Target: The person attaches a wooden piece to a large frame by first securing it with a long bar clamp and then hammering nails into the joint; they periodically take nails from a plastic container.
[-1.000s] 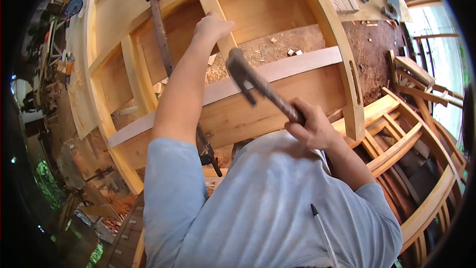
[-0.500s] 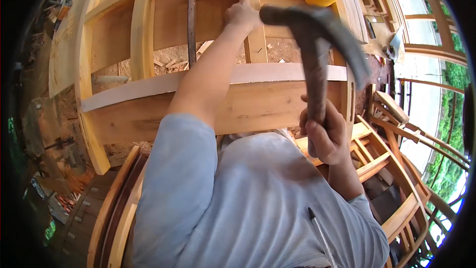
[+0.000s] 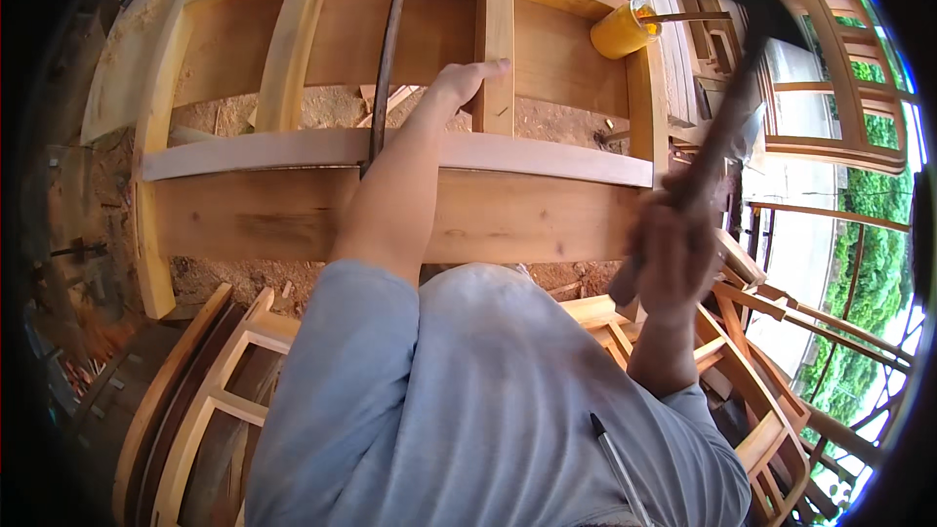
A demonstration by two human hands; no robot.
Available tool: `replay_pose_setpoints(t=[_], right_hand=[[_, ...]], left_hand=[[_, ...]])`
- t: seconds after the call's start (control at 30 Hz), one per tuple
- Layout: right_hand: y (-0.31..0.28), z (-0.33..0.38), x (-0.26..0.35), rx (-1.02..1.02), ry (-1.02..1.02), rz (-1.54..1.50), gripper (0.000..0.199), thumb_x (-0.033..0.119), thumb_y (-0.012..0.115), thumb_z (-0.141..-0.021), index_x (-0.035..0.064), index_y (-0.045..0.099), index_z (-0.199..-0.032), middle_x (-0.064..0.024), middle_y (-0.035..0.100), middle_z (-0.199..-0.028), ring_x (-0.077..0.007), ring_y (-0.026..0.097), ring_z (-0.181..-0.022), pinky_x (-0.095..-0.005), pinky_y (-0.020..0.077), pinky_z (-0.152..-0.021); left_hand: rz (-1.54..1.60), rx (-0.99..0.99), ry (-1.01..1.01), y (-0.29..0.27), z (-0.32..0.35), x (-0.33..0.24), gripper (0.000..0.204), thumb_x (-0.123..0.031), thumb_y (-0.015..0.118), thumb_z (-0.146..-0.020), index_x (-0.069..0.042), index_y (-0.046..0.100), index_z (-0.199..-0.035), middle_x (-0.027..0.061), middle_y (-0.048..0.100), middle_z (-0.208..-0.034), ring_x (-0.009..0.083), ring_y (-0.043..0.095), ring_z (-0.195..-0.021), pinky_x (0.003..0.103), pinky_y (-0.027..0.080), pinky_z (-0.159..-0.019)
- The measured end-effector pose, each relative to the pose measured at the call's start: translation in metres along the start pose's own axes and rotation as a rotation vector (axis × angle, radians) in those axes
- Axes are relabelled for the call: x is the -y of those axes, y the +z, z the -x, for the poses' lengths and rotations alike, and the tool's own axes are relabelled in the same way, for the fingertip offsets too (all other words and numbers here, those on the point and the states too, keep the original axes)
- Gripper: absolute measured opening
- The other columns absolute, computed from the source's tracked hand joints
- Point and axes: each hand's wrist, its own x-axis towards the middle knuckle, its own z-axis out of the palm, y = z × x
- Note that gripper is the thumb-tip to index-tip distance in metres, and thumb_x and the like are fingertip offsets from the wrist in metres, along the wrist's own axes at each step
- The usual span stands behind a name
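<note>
A pale wooden frame with crosspieces lies in front of me. My left hand grips the middle wooden slat, its thumb across the top and its other fingers down by the left edge, partly hidden. A thin dark nail or mark shows on that slat just below the thumb. My right hand, smeared by motion, is wrapped round the handle of a claw hammer. The hammer is raised at the right, its dark head up and away from the frame. Left of my left hand, a long dark metal bar crosses the frame.
A yellow container with a stick in it stands at the frame's right far corner. The near rail runs between me and the slats. Other wooden frames stand at both sides of me. Wood shavings cover the floor.
The hammer has swung up and to the right, away from over the frame. My left hand keeps to the same slat, its thumb now stretched across it. The view has shifted slightly.
</note>
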Motion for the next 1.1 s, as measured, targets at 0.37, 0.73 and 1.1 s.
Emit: replay_pose_setpoints(t=[0.37,0.73,1.1], right_hand=[[0.025,-0.021,-0.072,0.092,0.506,0.221,0.019,0.020,0.060,-0.100,0.0012,0.061,-0.098,-0.0040,0.059,-0.070,-0.0081,0.057,-0.061,-0.0278,0.0443,-0.051],[0.042,0.007,-0.084,0.277,0.269,0.580,0.019,0.021,0.062,-0.098,0.0017,0.060,-0.097,-0.0178,0.059,-0.071,-0.0281,0.064,-0.066,-0.0429,0.0486,-0.061],[0.026,0.010,-0.040,-0.035,-0.442,-0.111,0.027,0.028,0.055,-0.102,0.0033,0.063,-0.094,-0.0079,0.060,-0.069,-0.0164,0.058,-0.060,-0.0333,0.0490,-0.059]], left_hand=[[0.008,-0.003,0.048,0.000,0.017,-0.013,0.060,-0.052,0.080,-0.081,0.003,0.075,-0.105,0.0146,0.074,-0.092,0.0222,0.071,-0.073,0.036,0.054,-0.064],[-0.044,0.046,-0.014,-0.003,0.014,-0.011,0.063,-0.055,0.079,-0.081,0.002,0.074,-0.108,0.0152,0.074,-0.093,0.0230,0.070,-0.070,0.036,0.052,-0.067],[0.001,0.050,-0.021,-0.002,0.024,-0.018,0.064,-0.049,0.082,-0.079,0.006,0.073,-0.112,0.0165,0.075,-0.100,0.0246,0.071,-0.082,0.038,0.055,-0.069]])
